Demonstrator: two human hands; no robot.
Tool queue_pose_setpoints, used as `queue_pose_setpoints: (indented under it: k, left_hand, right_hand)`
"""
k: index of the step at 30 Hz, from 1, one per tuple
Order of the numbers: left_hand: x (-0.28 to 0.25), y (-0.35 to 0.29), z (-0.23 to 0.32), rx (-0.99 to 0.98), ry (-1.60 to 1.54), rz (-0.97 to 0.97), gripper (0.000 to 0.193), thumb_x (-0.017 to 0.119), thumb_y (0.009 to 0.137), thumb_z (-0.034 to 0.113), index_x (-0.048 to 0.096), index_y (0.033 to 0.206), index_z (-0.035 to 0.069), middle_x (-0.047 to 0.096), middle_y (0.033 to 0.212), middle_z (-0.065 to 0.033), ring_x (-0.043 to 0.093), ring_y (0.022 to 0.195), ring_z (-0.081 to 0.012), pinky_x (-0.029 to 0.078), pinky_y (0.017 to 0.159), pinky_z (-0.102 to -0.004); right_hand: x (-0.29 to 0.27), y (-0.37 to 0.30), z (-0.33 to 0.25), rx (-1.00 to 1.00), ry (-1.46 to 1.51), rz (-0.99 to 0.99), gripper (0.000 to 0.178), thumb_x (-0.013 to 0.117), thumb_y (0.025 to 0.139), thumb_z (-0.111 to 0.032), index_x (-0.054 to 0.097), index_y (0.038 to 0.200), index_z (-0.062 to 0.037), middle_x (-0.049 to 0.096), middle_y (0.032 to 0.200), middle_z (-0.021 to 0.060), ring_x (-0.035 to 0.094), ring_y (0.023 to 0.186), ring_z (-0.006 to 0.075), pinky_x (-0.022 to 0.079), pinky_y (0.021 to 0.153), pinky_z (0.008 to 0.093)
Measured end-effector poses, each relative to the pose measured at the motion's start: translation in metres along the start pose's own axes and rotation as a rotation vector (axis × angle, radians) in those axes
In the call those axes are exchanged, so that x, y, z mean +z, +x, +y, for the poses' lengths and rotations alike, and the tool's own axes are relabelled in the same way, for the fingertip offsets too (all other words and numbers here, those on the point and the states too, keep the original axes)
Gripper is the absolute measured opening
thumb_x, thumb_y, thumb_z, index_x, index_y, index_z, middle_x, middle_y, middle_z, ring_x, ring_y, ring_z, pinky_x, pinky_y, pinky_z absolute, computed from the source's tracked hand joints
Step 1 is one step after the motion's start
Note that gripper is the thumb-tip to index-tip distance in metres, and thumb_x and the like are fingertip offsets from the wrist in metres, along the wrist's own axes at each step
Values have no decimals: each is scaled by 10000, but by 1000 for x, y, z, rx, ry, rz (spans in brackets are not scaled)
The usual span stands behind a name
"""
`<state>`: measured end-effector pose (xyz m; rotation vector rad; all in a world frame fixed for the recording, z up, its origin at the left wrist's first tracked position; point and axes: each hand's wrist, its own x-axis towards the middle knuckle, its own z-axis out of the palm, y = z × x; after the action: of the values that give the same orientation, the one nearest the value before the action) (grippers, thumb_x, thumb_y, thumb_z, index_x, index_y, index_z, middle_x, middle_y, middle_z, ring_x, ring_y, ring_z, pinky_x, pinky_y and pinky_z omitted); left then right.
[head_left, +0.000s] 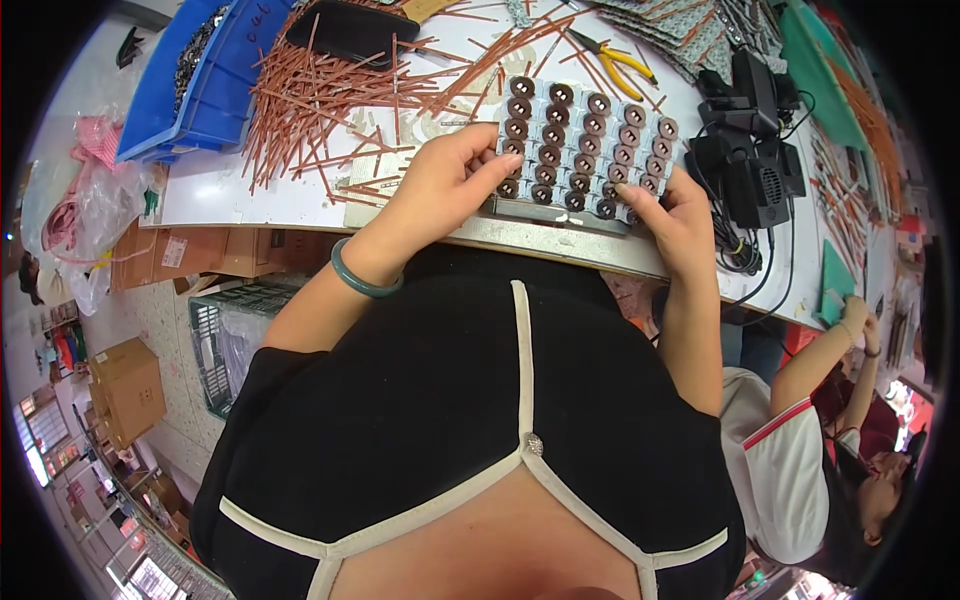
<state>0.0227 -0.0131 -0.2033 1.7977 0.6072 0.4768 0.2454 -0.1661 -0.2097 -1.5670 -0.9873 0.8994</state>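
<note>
A pale blue tray (577, 125) is held tilted over the table's near edge, gripped at both sides. Rows of round dark-brown discs (554, 134), each marked with small light spots, fill it. My left hand (448, 183) has its thumb over the left edge, with the fingers partly hidden behind. At the lower right corner, my right hand (680, 222) presses its thumb on the tray's front near a disc, its other fingers wrapped around the side. A green bangle (362, 272) circles my left wrist.
Thin reddish-brown strips (310, 110) lie scattered behind the tray, near a black flat object (350, 35). A blue bin (215, 90) with small metallic pieces stands left. Yellow-handled pliers (625, 65) lie beyond. Black devices with cables (750, 150) sit right; a co-worker (790, 470) is beside me.
</note>
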Motion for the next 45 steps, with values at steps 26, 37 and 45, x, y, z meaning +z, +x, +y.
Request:
queue_pose_setpoints:
  k: [26, 37, 45]
  left_hand:
    - [-67, 0, 29, 315, -816, 303, 382, 455, 946, 110, 395, 1312, 21, 564, 1195, -82, 595, 994, -187, 519, 732, -319]
    - [5, 99, 24, -3, -1110, -694, 309, 449, 960, 247, 525, 1208, 80, 630, 1014, -116, 645, 769, -201, 559, 607, -343]
    - [-15, 119, 31, -245, -1128, 125, 505, 329, 988, 425, 488, 1249, 23, 589, 1174, -90, 550, 1100, -213, 436, 953, -356]
  right_hand:
    - [11, 67, -83, -516, -359, 15, 181, 604, 868, -146, 595, 995, -16, 612, 895, 85, 576, 810, 195, 455, 727, 301]
    - [18, 97, -72, -79, 560, -440, 382, 647, 842, -248, 553, 1132, -16, 626, 1037, 98, 589, 946, 163, 460, 843, 303]
    - [-5, 108, -57, -148, 541, 156, 384, 713, 785, -79, 548, 1122, 2, 639, 1027, 75, 606, 901, 135, 481, 825, 281]
